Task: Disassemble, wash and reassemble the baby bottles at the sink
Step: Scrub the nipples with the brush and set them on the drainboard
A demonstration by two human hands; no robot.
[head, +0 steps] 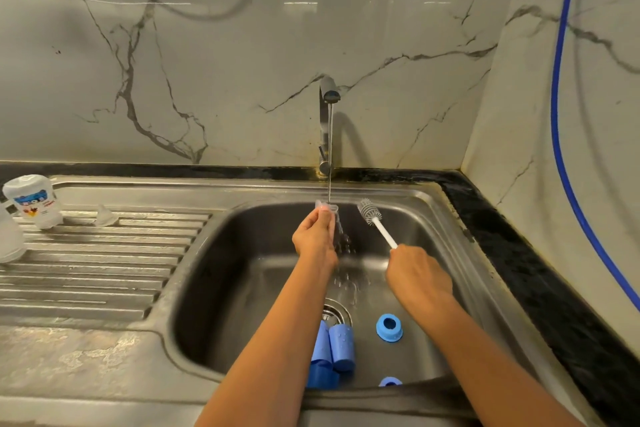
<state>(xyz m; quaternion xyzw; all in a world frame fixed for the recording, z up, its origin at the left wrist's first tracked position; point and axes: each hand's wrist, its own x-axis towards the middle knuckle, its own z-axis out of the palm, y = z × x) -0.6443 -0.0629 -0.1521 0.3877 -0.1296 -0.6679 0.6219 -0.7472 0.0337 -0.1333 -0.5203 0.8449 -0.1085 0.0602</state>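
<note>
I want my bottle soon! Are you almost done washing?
About halfway, it seems. Done: a bottle and a clear nipple sit on the draining board. In hand: the left hand holds a clear part under the tap water; the right hand grips the brush. Left: blue caps and rings in the sink, then reassembly.

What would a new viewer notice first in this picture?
Probably the two hands over the sink basin: the left hand holds a small clear part under water running from the tap, and the right hand grips a white bottle brush beside it. Next, the bright blue caps lying by the drain.
</note>
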